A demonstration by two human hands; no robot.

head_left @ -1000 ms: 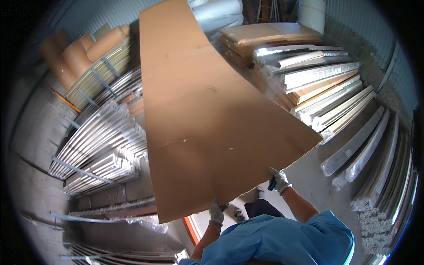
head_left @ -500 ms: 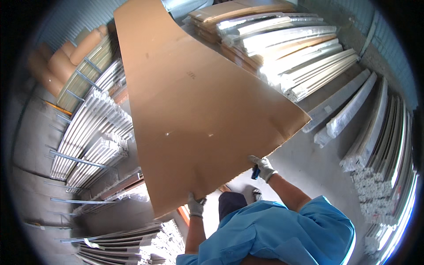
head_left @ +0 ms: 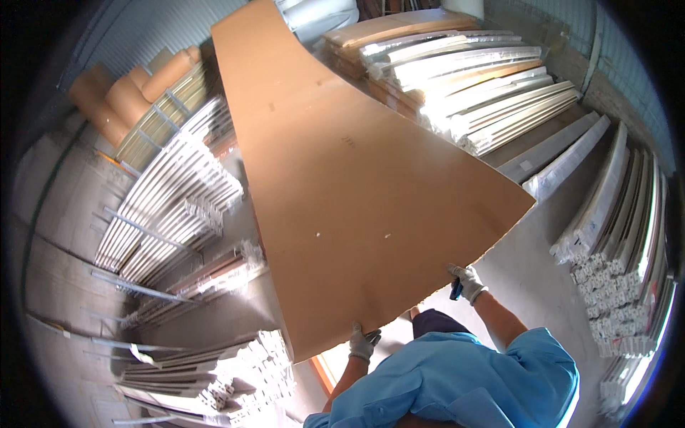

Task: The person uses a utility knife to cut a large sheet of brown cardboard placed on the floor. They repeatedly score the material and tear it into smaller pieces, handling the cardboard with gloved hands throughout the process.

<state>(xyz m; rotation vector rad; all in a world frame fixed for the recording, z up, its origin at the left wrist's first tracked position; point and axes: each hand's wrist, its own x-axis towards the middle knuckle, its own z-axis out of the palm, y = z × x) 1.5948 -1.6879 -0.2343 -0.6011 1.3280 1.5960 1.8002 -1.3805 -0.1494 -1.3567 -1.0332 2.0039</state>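
A large brown cardboard sheet (head_left: 371, 185) lies in front of the person, held by its near edge and running away lengthwise; whether its far end rests on anything cannot be determined. Its face carries a small dark mark near the middle and two small pale spots nearer the person, and its near edge is rough. Both hands are gloved in pale grey and closed on that edge. The left hand (head_left: 362, 344) grips toward the sheet's near left corner, thumb over the upper face; the fingers under the sheet are mostly hidden. The right hand (head_left: 469, 284) grips farther along the same edge, toward the near right corner, and a small dark blue object (head_left: 456, 289) sits at its palm — its kind cannot be made out. Behind the sheet's near edge are the person's blue shirt (head_left: 442, 378) and dark trousers (head_left: 439, 322). Left of the sheet, metal rack arms (head_left: 146, 228) hold bundles of long pale profiles (head_left: 164, 189), with brown rolls (head_left: 128, 101) at the far left. A further profile bundle (head_left: 260, 374) lies left of the sheet's near left corner, and an orange strip (head_left: 322, 374) shows just beside that corner. Right of the sheet's far part stand a stack of flat brown board (head_left: 399, 27) and wrapped lengths (head_left: 471, 70); right of its near part — well apart from it — is a pile of pale profiles (head_left: 615, 285) on the grey floor (head_left: 531, 278).
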